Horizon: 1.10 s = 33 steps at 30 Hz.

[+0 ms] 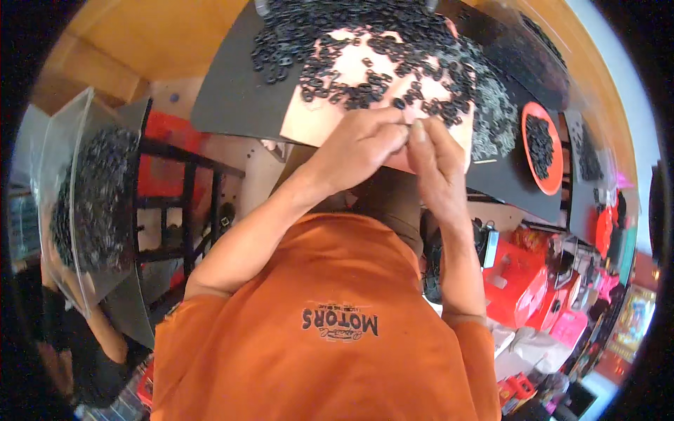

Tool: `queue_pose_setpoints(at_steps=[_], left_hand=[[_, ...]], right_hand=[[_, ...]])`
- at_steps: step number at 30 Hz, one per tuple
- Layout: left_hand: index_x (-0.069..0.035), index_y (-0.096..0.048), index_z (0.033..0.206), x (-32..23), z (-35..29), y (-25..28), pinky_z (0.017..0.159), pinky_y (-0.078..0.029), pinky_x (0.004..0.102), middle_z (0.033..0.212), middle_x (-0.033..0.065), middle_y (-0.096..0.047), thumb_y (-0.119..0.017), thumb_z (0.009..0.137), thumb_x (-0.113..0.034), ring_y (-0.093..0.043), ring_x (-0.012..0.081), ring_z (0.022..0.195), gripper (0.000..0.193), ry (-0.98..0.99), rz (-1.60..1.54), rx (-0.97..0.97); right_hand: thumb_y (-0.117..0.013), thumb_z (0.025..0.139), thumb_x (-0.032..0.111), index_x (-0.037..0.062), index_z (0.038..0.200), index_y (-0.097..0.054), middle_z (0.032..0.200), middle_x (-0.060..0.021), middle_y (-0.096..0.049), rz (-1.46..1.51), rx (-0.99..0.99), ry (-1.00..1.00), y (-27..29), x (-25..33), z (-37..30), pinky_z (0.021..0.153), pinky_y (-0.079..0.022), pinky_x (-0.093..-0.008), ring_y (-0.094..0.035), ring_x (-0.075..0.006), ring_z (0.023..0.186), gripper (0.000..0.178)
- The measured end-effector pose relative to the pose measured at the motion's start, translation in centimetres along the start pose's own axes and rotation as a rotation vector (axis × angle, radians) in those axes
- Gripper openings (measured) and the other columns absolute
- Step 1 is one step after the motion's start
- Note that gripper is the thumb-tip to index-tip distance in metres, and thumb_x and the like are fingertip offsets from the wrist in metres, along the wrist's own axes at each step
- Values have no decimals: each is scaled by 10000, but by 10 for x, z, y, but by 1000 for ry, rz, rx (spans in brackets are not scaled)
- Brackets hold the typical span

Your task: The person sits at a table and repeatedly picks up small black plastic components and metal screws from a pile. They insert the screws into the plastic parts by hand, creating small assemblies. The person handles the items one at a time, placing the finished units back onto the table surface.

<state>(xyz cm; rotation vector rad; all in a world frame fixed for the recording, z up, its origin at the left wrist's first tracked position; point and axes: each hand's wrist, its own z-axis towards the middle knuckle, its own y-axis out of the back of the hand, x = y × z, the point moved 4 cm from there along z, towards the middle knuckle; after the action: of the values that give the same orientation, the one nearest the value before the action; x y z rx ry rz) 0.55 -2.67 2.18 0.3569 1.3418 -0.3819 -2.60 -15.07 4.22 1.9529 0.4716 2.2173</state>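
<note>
My left hand [359, 149] and my right hand [437, 156] meet at the fingertips over the near edge of a pale board [298, 121]. The thumb and fingers of each are pinched together; whatever lies between them is too small and covered to make out. One small black piece [399, 103] shows just beyond the left fingers, and I cannot tell whether it is held or lying on the board. Small black ring-like pieces [365, 91] are scattered over the board past my hands, thickening into a large heap [309, 31] at the far side.
Translucent grey pieces [493, 105] are spread right of the board on the black table [228, 98]. Farther right is an orange dish [554, 175] of black pieces. A clear-walled container [84, 140] with black pieces stands left, beside another person's arm [105, 333]. Red containers [519, 288] stand lower right.
</note>
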Motion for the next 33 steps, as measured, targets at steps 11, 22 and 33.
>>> queue_pose_setpoints(at_steps=[11, 22, 33], left_hand=[[41, -577, 889, 12, 0, -15, 604, -474, 303, 735, 86, -604, -455, 836, -130, -585, 135, 688, 216, 24, -218, 15], [39, -554, 600, 6, 7, -13, 550, -437, 434, 587, 234, -551, -472, 713, -146, -560, 320, 517, 232, -240, 110, -273], [25, -596, 631, -7, -11, -18, 570, -447, 447, 631, 210, -588, -511, 699, -227, -593, 351, 586, 274, -154, 164, -240]], right_hand=[[-437, 951, 204, 71, 732, -473, 575, 69, -329, -40, -185, 103, 0, -3, -10, 446, -211, -198, -293, -15, 520, 258], [-438, 928, 197, 75, 847, -530, 688, 55, -412, 319, -257, 9, -1, -30, -5, 499, -282, -193, -376, -30, 628, 173], [-431, 944, 247, 56, 799, -465, 658, 44, -317, 131, -175, 27, -2, -14, -19, 494, -202, -202, -281, -41, 574, 243]])
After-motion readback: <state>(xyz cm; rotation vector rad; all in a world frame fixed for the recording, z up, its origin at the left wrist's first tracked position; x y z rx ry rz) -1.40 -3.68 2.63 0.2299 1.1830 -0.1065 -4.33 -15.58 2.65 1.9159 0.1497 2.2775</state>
